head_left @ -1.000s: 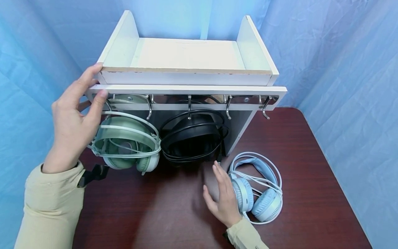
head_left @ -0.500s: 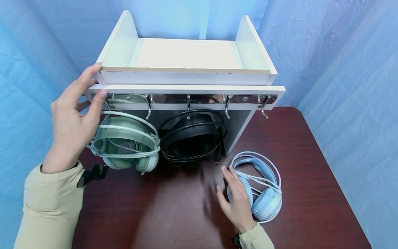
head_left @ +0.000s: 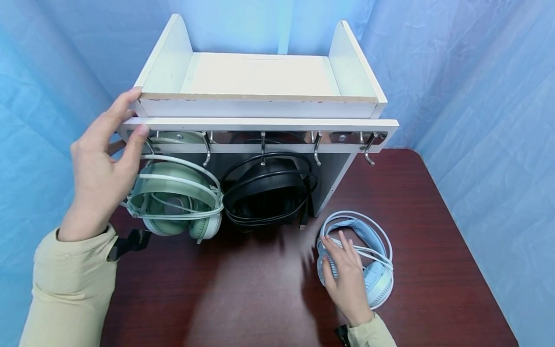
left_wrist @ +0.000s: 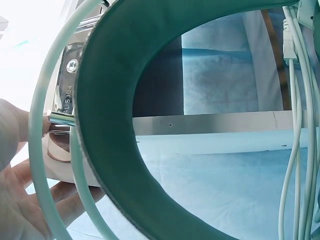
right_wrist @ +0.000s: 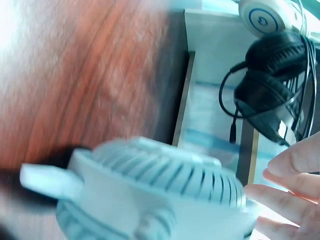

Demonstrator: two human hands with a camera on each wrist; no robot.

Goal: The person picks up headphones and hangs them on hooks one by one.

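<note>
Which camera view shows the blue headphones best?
The head view shows most of the blue headphones, though the right hand partly covers them. The right wrist view shows only part, close up; the left wrist view, nothing.

Left forearm (head_left: pixel 71 289), sleeved, rises from lower left of head view. Left hand (head_left: pixel 101 164) at mid-left: index finger (head_left: pixel 120 108) angled up and right, left thumb (head_left: pixel 135 147) below it, gripping. Right forearm (head_left: pixel 373 335) enters at bottom, right of centre. Right hand (head_left: pixel 349 282), lower right: fingers (head_left: pixel 336 250) extended, pointing up-left; right thumb (head_left: pixel 328 273) spread apart.
</note>
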